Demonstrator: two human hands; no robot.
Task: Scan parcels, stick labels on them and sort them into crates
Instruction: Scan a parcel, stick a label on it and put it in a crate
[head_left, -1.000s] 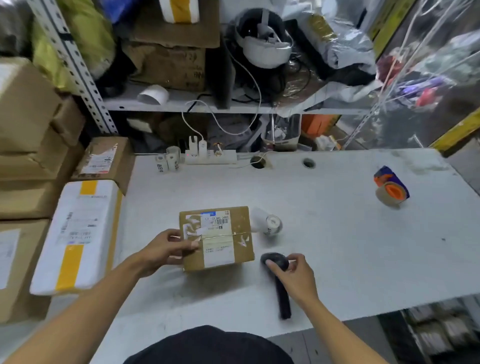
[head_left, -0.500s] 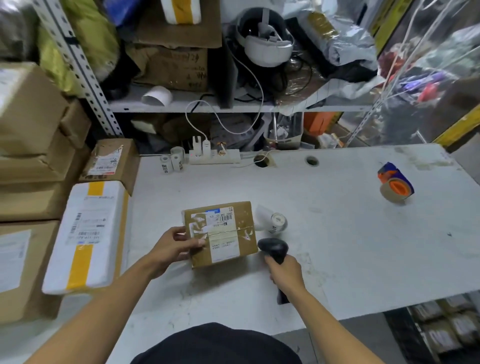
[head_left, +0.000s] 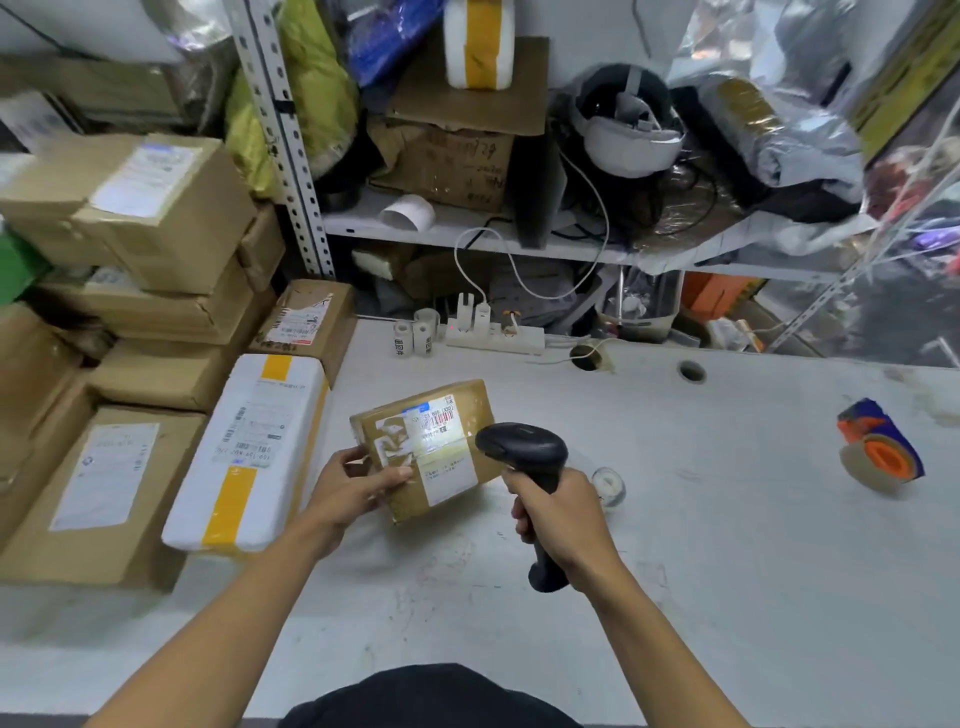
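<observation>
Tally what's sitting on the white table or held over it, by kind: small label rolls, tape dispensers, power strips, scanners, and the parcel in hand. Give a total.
Small label rolls: 3, two upright by the power strip, one lying behind the right hand
Tape dispensers: 1
Power strips: 1
Scanners: 1
Parcel in the left hand: 1
Total: 7

Wide bare bench opens across the lower right of the frame, with only the tape dispenser standing at the right edge. Stacked boxes wall off the left. A power strip and small rolls line the back edge under the shelf.
</observation>
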